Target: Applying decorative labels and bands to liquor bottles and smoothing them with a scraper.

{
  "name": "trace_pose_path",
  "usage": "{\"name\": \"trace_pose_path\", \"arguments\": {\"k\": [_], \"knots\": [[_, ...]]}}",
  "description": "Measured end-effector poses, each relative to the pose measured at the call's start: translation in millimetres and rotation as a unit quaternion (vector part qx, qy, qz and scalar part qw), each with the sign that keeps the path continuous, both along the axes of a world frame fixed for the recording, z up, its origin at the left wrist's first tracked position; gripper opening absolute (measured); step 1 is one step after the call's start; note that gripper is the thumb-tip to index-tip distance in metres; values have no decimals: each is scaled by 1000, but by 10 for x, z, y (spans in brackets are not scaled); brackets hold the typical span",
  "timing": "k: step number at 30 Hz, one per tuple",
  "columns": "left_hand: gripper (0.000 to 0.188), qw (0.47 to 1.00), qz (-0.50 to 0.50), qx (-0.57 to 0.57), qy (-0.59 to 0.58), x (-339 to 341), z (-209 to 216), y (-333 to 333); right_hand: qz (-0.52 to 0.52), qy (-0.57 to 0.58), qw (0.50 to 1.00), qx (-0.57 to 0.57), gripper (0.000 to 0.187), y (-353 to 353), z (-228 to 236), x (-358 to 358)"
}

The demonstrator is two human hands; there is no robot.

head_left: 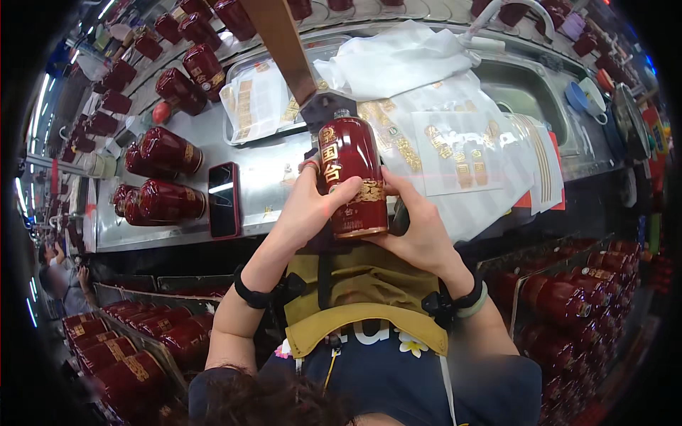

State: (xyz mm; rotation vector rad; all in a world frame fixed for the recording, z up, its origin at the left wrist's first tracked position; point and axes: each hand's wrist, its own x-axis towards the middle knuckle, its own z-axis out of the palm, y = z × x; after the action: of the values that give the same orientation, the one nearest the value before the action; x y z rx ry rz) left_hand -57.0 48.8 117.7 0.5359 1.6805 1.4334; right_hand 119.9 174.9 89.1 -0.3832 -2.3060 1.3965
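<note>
A glossy dark red bottle (356, 153) with gold decoration lies between my two hands, its narrow neck pointing away from me. My left hand (312, 197) grips its left side, the thumb lying across the front over part of the gold pattern. Around the lower right side and base curls my right hand (420, 216), its fingers partly hidden. Right of the bottle are sheets of gold decals (462, 153) on translucent paper. A dark stand (323, 106) is just beyond the bottle's neck.
Several red bottles (170, 202) lie on the metal counter (259, 167) at the left, beside a phone (224, 199). A brown post (280, 42) rises ahead. White cloth (405, 60) and a sink (522, 92) are at the far right. Crates of bottles (135, 355) flank me below.
</note>
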Motion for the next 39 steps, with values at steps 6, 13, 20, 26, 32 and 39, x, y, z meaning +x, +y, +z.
{"name": "trace_pose_path", "arguments": {"k": [6,13,20,26,32,39], "knots": [[72,995,32,-27,89,-105,-130,-52,10,7,1000,7,91,-14,-87,-186],[64,964,38,-104,242,-123,-232,5,32,-95,991,95,91,89,-98,-271],[54,982,88,131,107,-24,-344,-33,4,-40,999,13,47,302,225,-436],[54,976,143,159,-47,-131,-373,18,-33,55,993,99,47,211,39,-693],[61,961,165,193,-114,-194,-399,112,-34,26,989,143,54,206,56,-757],[61,971,171,154,-69,-180,-373,130,-55,36,971,232,53,244,-21,-752]]}}
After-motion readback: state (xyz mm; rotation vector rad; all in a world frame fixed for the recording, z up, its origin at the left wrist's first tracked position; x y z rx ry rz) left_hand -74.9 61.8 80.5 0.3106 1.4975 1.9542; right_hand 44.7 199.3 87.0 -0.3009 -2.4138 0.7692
